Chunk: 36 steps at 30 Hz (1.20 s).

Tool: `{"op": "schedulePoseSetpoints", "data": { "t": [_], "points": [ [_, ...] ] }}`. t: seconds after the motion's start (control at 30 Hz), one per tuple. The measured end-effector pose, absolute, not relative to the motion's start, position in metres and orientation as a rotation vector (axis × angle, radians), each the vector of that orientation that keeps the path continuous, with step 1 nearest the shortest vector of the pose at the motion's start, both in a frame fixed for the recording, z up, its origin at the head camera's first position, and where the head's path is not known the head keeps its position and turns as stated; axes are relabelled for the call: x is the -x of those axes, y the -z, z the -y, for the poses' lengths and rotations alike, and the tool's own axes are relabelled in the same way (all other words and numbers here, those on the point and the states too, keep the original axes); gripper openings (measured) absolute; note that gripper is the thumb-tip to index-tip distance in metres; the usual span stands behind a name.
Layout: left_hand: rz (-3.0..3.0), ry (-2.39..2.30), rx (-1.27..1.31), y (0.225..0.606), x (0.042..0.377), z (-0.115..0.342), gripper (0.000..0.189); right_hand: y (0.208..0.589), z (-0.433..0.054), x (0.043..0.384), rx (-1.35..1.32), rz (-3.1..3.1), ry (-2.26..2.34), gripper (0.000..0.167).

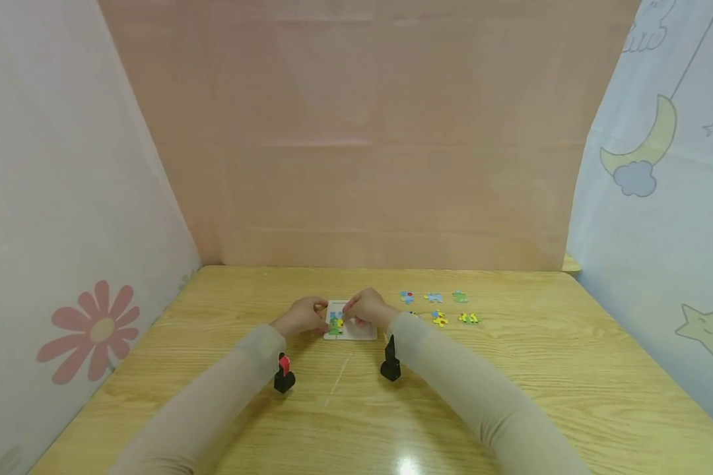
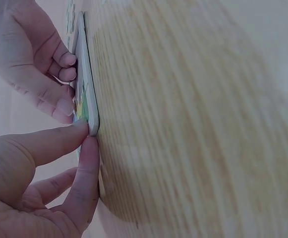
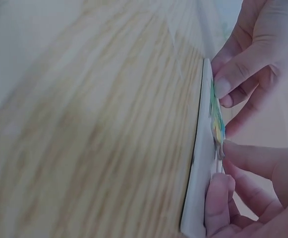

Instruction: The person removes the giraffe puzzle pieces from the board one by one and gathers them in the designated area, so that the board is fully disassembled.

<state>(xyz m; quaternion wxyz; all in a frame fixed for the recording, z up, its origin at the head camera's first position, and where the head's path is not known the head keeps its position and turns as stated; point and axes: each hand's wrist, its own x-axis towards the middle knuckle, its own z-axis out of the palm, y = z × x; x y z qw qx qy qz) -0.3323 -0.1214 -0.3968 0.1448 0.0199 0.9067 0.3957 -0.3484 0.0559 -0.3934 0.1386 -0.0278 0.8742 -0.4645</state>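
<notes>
A white puzzle board (image 1: 362,332) lies flat on the wooden table, with joined green, blue and yellow puzzle pieces (image 1: 335,324) on its left part. At the board's left edge, my left hand (image 1: 302,315) holds its corner; in the left wrist view the thumb (image 2: 67,139) presses the top and a finger (image 2: 88,161) is against the edge. My right hand (image 1: 368,307) is over the board's middle, pinching a puzzle piece (image 3: 221,147) beside the joined ones. In the right wrist view that piece tilts slightly up from the board. My fingers hide much of it.
Right of the board lie loose pieces in two rows: a blue one with red (image 1: 407,297), a light blue one (image 1: 433,297), a green one (image 1: 460,297), a yellow one (image 1: 440,319) and a yellow-green one (image 1: 469,318). Another is partly hidden by my right wrist.
</notes>
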Motion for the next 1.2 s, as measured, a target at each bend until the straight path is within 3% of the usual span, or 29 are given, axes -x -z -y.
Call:
{"op": "schedulePoseSetpoints", "data": {
  "t": [0.3,1.2],
  "points": [
    [-2.592,-1.170,-0.057,0.392,0.329,0.119,0.066,0.393,-0.051,0.348,-0.005,-2.498,1.459,0.005],
    [-2.578,-1.185,-0.047,0.396,0.330,0.113,0.064,0.365,-0.088,0.346,-0.077,-2.082,1.798,0.028]
  ]
}}
